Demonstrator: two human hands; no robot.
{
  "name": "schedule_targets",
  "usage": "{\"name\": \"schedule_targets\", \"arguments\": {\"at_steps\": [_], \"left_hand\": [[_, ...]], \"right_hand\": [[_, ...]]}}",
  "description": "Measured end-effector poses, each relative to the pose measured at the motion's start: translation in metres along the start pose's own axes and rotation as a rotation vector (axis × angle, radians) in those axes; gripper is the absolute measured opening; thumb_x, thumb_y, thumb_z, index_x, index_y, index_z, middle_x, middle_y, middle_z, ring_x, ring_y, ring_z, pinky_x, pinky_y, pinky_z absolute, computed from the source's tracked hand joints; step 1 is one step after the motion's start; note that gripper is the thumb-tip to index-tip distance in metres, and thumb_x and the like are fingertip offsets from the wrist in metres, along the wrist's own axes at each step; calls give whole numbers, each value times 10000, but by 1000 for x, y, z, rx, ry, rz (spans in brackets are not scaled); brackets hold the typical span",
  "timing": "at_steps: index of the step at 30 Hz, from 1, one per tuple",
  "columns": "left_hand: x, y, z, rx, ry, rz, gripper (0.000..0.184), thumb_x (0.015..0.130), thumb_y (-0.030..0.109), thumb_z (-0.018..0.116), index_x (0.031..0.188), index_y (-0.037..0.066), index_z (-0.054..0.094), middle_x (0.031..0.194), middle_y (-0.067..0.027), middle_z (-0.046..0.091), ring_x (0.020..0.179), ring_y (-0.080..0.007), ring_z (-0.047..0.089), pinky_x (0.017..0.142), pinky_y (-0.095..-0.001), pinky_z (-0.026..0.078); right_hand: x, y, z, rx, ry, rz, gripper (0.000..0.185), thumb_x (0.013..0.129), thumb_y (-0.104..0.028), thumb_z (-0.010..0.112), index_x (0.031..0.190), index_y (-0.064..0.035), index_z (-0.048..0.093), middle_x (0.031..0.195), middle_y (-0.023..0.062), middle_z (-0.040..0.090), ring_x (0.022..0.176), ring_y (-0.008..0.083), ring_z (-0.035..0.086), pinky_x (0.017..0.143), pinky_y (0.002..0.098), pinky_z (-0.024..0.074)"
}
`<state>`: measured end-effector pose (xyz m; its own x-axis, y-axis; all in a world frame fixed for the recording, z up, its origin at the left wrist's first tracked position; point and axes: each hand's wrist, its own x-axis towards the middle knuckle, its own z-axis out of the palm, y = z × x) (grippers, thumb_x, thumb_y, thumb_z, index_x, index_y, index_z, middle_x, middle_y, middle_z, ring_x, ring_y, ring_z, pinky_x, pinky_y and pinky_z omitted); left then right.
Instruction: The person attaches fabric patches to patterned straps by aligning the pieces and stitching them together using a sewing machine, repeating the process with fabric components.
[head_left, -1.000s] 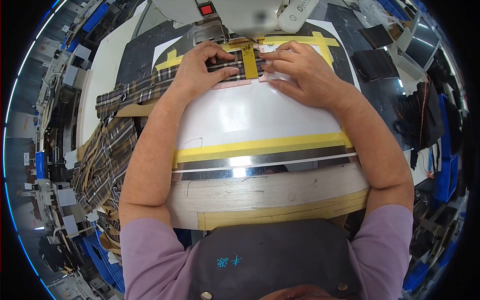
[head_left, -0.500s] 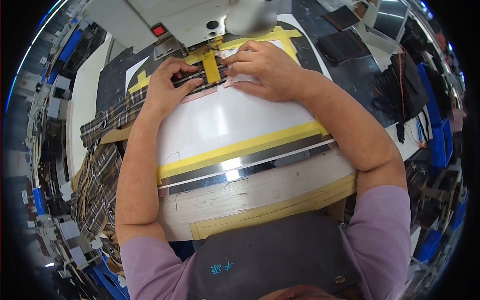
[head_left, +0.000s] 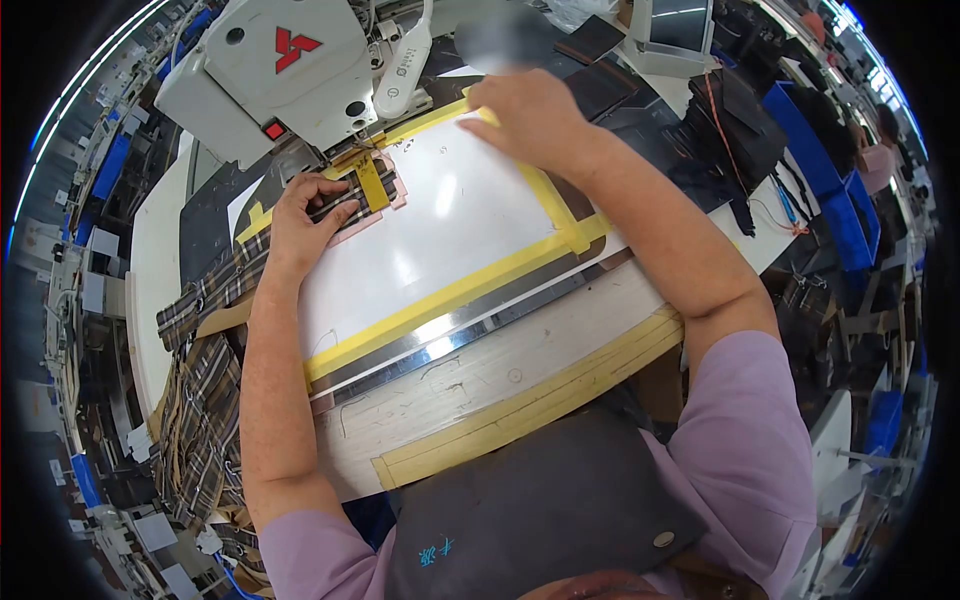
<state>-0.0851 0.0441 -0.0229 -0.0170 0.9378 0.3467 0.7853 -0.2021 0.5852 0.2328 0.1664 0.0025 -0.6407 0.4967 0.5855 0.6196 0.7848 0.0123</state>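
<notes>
My left hand rests on a plaid fabric strip, thumb and fingers pinching its end beside a yellow piece that lies across it. Pink edging borders the strip's end on a white sheet framed with yellow tape. Just beyond is the needle area of a white sewing machine. My right hand is raised over the sheet's upper right edge, away from the fabric, fingers bent. Whether it holds anything is not clear, as its far side is hidden near a blurred patch.
More plaid pieces hang at the table's left. Dark flat pieces lie at the back right, near a grey-framed screen. Black material and blue bins are further right. Other people are visible at the far right.
My right hand has left the strip's end and moved up and right. My left hand stays on the fabric. The view has turned, showing more of the machine.
</notes>
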Motion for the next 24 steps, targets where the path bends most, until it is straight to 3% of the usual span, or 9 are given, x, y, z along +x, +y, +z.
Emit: {"name": "schedule_targets", "arguments": {"at_steps": [1, 5, 7, 10, 15, 18, 21, 23, 24], "left_hand": [[0, -2, 1, -5, 0, -3, 316, 757, 148, 862, 1038, 46, 758, 1022, -55, 662, 822, -160, 555, 787, -287, 490], [1, -4, 1, 0, -18, 23, 310, 788, 135, 845, 1067, 47, 743, 1061, -21, 634, 818, -123, 504, 768, -254, 454], [1, -5, 2, 6, -14, 23, 305, 791, 143, 842, 1064, 47, 745, 1053, -24, 637, 813, -123, 503, 764, -253, 453], [-1, -4, 1, 13, -7, 23, 298, 795, 152, 839, 1057, 45, 745, 1043, -28, 641, 814, -124, 509, 763, -252, 453], [1, -6, 5, 19, 32, 78, 285, 784, 180, 846, 1015, 45, 751, 1024, -65, 672, 839, -171, 588, 773, -300, 493], [-5, -1, 7, 44, 119, 136, 239, 815, 200, 826, 967, 38, 738, 1026, -83, 679, 863, -194, 632, 760, -325, 509], [-19, 30, 5, 257, 314, 394, 207, 843, 206, 803, 939, 37, 731, 973, -91, 678, 842, -215, 645, 748, -336, 519], [-31, 65, 14, -110, 205, 187, 266, 928, 295, 738, 931, 30, 725, 881, -108, 693, 836, -206, 671, 754, -330, 522], [-35, 70, 22, -226, 105, 77, 368, 988, 378, 666, 979, 17, 738, 932, -105, 720, 877, -193, 685, 776, -325, 524]], "right_hand": [[-5, 17, -7, -52, 48, 79, 330, 866, -420, 710, 952, -102, 698, 907, 89, 679, 941, 301, 671, 796, 441, 544], [-29, 68, -49, -198, -353, 391, 412, 809, -458, 743, 965, -77, 745, 958, 122, 746, 944, 307, 709, 799, 443, 562], [-46, 84, -41, -153, -226, 362, 398, 806, -450, 744, 929, -72, 766, 918, 126, 749, 920, 326, 711, 796, 435, 564], [-48, 90, -40, -78, -250, 361, 360, 877, -381, 694, 835, -27, 749, 850, 157, 734, 848, 351, 700, 796, 444, 548], [-45, 98, -36, -223, -244, 192, 309, 898, -299, 615, 806, -30, 736, 867, 183, 728, 885, 393, 705, 826, 488, 567], [-54, 98, -40, -299, -54, 153, 224, 882, -274, 649, 806, -81, 733, 838, 100, 727, 857, 311, 696, 756, 442, 540], [-43, 63, -67, -358, 236, -19, 131, 848, -244, 682, 784, -136, 721, 773, 17, 696, 810, 222, 657, 678, 377, 474], [-35, 24, -77, -295, 324, -195, 45, 769, -201, 696, 762, -158, 684, 718, -17, 636, 762, 184, 623, 642, 360, 437], [-32, 3, -74, -221, 337, -280, 37, 729, -182, 671, 731, -166, 639, 702, -21, 603, 746, 175, 614, 642, 354, 437]]}}
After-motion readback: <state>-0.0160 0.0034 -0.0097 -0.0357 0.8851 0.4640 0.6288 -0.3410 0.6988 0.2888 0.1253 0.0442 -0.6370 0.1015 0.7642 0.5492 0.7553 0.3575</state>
